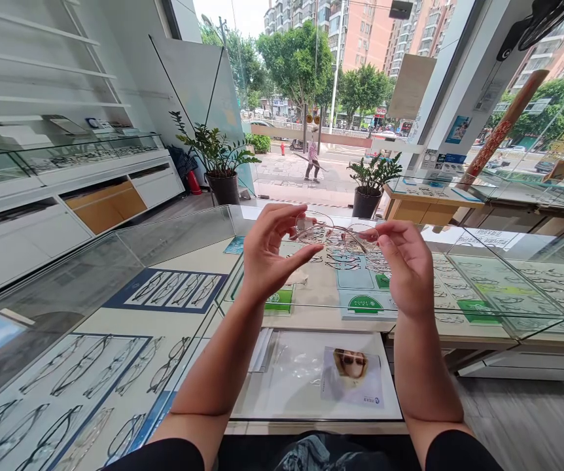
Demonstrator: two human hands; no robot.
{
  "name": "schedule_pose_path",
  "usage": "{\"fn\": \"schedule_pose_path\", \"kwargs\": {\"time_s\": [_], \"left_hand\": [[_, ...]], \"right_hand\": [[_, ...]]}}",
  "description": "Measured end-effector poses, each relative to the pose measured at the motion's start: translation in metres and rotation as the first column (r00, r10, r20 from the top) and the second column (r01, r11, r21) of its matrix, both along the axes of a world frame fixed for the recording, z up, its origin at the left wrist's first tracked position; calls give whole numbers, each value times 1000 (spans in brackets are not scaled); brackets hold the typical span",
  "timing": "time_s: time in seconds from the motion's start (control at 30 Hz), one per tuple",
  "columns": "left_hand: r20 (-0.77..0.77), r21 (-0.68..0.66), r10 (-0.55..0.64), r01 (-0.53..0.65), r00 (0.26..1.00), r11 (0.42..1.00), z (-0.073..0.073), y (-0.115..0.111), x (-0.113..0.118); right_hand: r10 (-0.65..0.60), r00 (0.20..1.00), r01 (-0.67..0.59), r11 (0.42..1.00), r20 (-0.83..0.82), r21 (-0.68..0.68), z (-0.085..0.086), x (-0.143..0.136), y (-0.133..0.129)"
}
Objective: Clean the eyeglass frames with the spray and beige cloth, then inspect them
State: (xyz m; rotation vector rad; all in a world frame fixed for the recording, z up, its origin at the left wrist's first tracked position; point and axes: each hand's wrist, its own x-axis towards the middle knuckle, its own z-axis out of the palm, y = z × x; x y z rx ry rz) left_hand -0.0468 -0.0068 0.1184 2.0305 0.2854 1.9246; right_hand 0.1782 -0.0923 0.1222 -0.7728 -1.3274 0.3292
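A pair of thin-rimmed eyeglasses [337,230] is held up between my two hands, above the glass display counter. My left hand [275,252] has its fingers curled at the left lens and its thumb reaching out below the rim. At the right side, my right hand [407,265] pinches the frame near its edge with thumb and fingers. The temples appear folded across behind the lenses, though the fine wire is hard to follow against the glasses displayed behind.
Rows of eyeglasses [167,288] lie on trays inside the glass counter. Below my hands, a white drawer or tray [301,399] holds clear plastic and a printed cloth or card [352,376]. Potted plants [224,190] stand by the entrance, and a person [312,157] is outside.
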Motion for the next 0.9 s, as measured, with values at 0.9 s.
{"fn": "schedule_pose_path", "kwargs": {"time_s": [0.9], "left_hand": [[-409,25,-90,110,908,994,9,-5,-15]], "right_hand": [[479,862,-385,832,167,-399,-1,12,18]]}}
